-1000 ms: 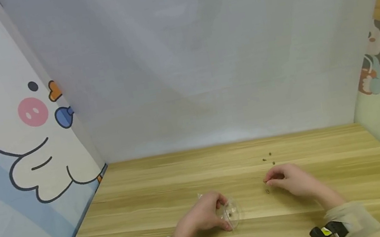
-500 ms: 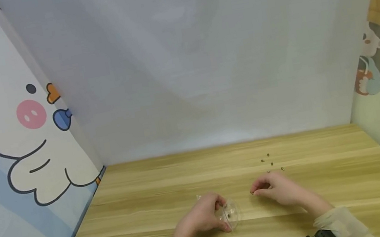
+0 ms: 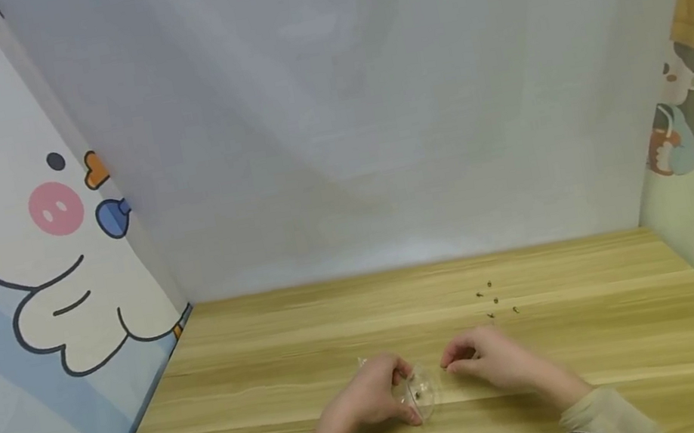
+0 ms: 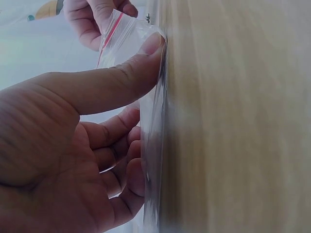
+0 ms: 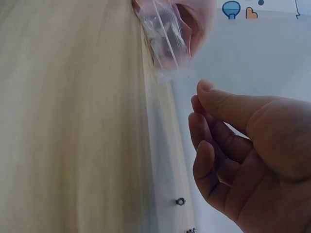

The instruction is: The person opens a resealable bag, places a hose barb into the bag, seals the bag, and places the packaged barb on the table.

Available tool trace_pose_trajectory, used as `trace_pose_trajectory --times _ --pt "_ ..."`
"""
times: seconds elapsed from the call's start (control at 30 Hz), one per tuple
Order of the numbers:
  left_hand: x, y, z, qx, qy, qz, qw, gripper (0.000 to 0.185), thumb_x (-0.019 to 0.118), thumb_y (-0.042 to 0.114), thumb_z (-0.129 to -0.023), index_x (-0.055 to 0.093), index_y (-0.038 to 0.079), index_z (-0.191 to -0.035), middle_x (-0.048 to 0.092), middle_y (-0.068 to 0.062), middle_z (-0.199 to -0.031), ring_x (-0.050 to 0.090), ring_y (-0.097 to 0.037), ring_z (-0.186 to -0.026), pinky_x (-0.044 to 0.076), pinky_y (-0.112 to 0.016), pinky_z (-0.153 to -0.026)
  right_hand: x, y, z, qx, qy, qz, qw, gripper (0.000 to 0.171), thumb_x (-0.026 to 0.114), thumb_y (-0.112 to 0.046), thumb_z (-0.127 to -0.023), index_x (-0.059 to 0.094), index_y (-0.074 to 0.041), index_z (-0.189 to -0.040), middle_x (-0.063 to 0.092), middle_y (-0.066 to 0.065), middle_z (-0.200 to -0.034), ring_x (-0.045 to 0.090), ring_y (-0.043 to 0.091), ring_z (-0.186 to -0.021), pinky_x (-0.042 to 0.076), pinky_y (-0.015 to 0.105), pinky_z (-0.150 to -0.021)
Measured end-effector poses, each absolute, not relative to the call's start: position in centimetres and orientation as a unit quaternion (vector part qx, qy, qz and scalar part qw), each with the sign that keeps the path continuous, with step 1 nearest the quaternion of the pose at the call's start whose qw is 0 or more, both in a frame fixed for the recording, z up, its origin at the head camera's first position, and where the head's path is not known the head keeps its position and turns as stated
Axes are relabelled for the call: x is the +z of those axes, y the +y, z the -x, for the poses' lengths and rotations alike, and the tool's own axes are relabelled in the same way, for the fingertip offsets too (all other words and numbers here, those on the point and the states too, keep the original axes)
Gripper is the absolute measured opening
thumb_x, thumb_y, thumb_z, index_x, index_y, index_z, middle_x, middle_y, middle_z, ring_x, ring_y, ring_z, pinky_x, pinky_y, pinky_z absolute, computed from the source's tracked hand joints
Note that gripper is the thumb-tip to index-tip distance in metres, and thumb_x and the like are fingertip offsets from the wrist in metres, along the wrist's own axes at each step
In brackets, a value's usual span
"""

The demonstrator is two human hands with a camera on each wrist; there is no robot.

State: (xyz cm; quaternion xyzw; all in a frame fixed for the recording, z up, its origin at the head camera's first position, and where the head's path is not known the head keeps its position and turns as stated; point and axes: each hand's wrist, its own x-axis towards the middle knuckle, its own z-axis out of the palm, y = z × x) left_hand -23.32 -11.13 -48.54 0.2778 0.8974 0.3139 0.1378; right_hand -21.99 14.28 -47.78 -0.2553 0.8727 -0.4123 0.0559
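My left hand (image 3: 370, 395) grips a clear zip bag (image 3: 425, 404) low over the table, its mouth facing right. A thin red line runs along the bag's seal (image 4: 111, 38) in the left wrist view. One small dark screw (image 3: 417, 395) shows within the bag's outline. To the right of that opening, my right hand (image 3: 491, 359) pinches a tiny dark piece, apparently another screw, between thumb and forefinger. The right wrist view shows those fingertips just short of the bag (image 5: 167, 36), but the piece itself is hardly visible there.
Several small metal screws (image 3: 496, 300) lie scattered on the wood-grain table (image 3: 257, 339) beyond my right hand. A pale grey sheet (image 3: 373, 128) hangs along the back edge. Cartoon-printed panels (image 3: 11, 227) stand at the left and right sides.
My right hand has moved left and nearer to me, toward the bag, with the tiny screw between its fingertips. Screws it had covered now show. My left hand keeps its place.
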Motion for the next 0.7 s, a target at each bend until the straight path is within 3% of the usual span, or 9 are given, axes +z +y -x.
trace_pose_trajectory --times 0.7 --pt "-48.1 -10.9 23.0 0.325 0.893 -0.274 0.147 0.06 0.096 0.016 -0.06 0.063 0.006 -0.108 0.053 0.0 -0.094 0.05 -0.015 -0.089 0.044 -0.027 -0.08 -47.4 11.2 21.5 -0.393 0.872 0.291 0.019 0.004 0.072 -0.017 -0.091 0.076 -0.017 -0.094 0.07 -0.017 -0.087 0.062 0.002 -0.08 0.05 0.026 -0.071"
